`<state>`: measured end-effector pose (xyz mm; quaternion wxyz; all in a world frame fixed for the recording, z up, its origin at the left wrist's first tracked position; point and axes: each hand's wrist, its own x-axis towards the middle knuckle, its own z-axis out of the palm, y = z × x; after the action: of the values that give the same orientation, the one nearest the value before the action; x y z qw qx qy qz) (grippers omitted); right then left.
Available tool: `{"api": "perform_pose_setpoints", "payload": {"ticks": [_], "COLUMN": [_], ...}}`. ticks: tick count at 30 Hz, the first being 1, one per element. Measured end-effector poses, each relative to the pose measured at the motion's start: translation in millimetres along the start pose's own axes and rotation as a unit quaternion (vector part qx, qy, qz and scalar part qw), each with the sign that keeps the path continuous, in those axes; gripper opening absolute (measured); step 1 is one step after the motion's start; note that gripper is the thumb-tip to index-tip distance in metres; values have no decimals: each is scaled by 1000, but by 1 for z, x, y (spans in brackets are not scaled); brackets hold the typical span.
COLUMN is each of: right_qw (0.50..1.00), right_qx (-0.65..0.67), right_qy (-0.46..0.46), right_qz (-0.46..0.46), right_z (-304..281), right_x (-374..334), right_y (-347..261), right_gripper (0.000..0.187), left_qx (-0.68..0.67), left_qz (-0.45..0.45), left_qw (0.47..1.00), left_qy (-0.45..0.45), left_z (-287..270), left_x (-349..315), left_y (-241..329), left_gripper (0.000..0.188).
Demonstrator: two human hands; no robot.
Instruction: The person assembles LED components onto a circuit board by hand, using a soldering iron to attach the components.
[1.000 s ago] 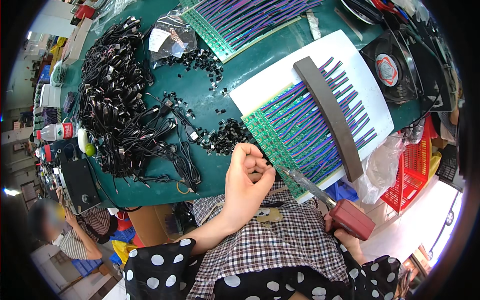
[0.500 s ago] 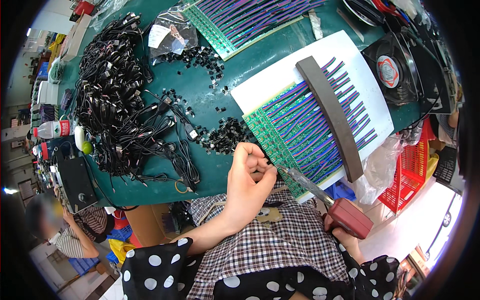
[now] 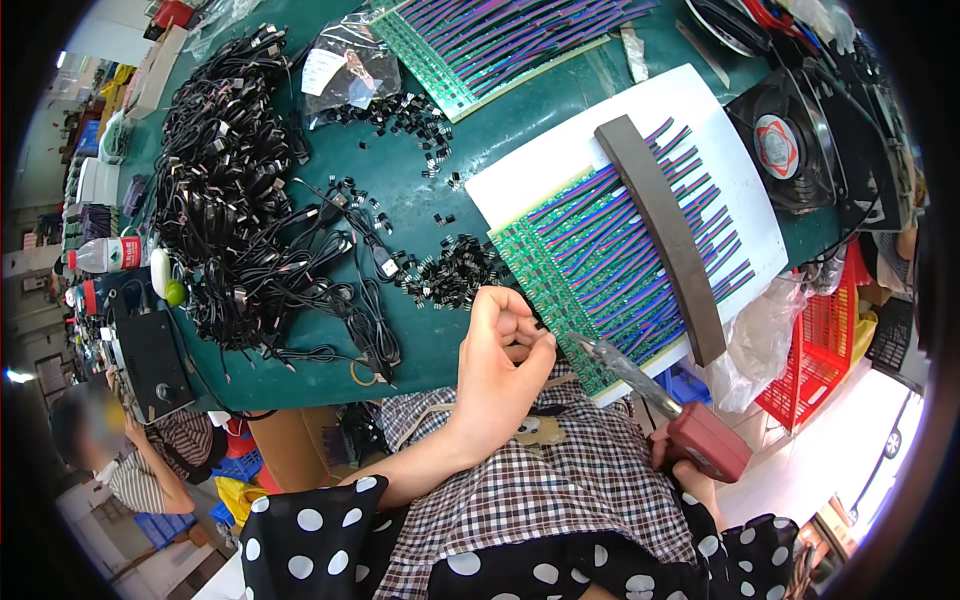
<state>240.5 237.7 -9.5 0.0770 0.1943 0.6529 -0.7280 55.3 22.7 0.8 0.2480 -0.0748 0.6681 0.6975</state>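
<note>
My left hand (image 3: 497, 365) is closed in a pinch on a small black part (image 3: 540, 325), mostly hidden by the fingers, at the near left edge of a green circuit board (image 3: 530, 262). My right hand (image 3: 697, 482) is wrapped round the red-brown handle of a soldering gun (image 3: 708, 442). Its tip points left at the board's near corner, a little to the right of my left fingertips. Rows of blue, red and black wires (image 3: 590, 255) run across the board. A dark bar (image 3: 668, 245) lies over them, and a white sheet (image 3: 690, 100) lies underneath.
Small black parts (image 3: 450, 272) lie heaped beyond my left hand. A big tangle of black USB cables (image 3: 220, 190) covers the left of the green table (image 3: 470, 150). Another wired board (image 3: 440, 75) lies at the back; a fan (image 3: 785, 145) stands right. Someone sits far left.
The soldering gun has shifted slightly right and toward me, its tip drawing away from my left fingertips. My left hand has barely moved.
</note>
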Motion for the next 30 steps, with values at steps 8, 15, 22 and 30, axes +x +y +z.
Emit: {"api": "perform_pose_setpoints", "payload": {"ticks": [8, 15, 22, 30], "right_qw": [987, 991, 987, 985], "right_qx": [142, 124, 149, 156], "right_qy": [38, 33, 48, 62], "right_qz": [61, 43, 36, 31], "right_z": [7, 11, 14, 15], "right_x": [5, 9, 6, 7], "right_y": [-8, -14, -9, -14], "right_gripper": [66, 73, 76, 76], "left_qx": [212, 399, 487, -31], "left_qz": [65, 152, 223, -84], "left_qw": [972, 896, 838, 993], "left_qy": [74, 119, 108, -73], "left_z": [-22, -42, -48, -33], "left_x": [-11, 3, 9, -8], "left_y": [5, -1, 1, 11], "left_gripper": [31, 19, 10, 5]}}
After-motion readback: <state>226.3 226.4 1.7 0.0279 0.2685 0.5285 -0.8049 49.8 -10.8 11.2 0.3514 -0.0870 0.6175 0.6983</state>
